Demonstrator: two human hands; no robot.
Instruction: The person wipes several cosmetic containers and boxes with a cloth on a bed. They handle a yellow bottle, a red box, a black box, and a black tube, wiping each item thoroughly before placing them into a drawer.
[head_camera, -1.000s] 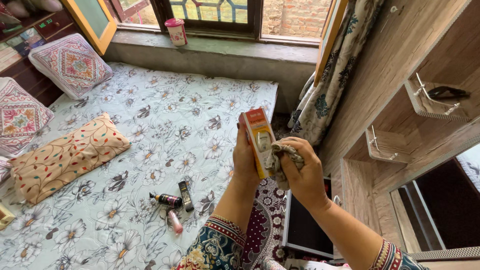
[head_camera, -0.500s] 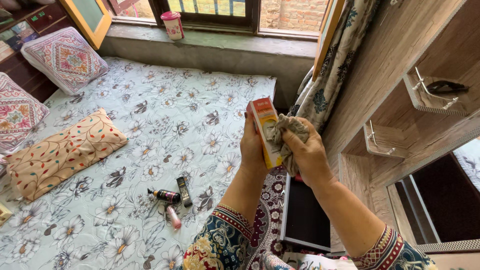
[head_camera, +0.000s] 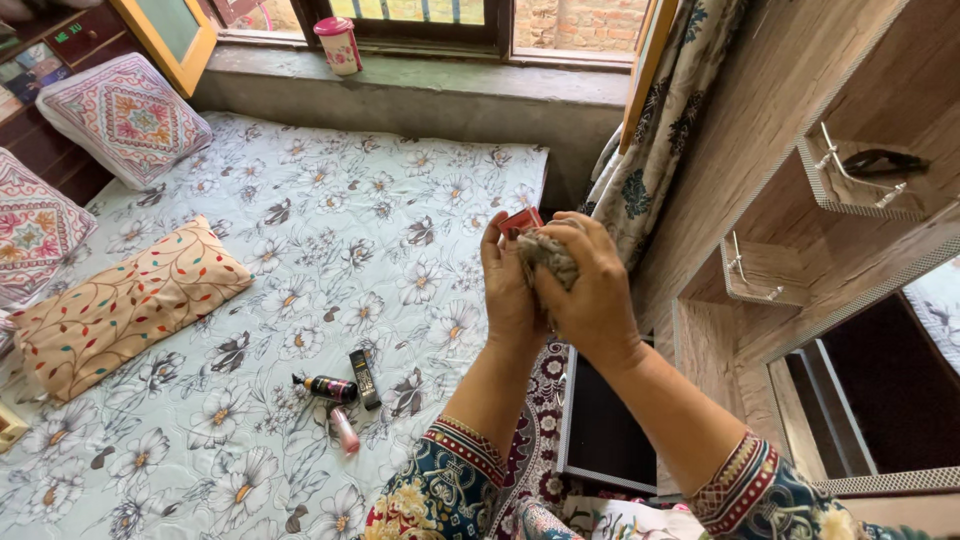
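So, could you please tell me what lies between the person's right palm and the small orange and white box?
In the head view, a crumpled grey-brown cloth lies between the right hand and the small orange and white box, which the left hand holds.

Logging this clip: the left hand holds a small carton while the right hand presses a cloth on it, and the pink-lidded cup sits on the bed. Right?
Not quite. The pink-lidded cup stands on the window sill, not on the bed, as the head view shows. The left hand does hold the small carton, with the right hand pressing the cloth on it.
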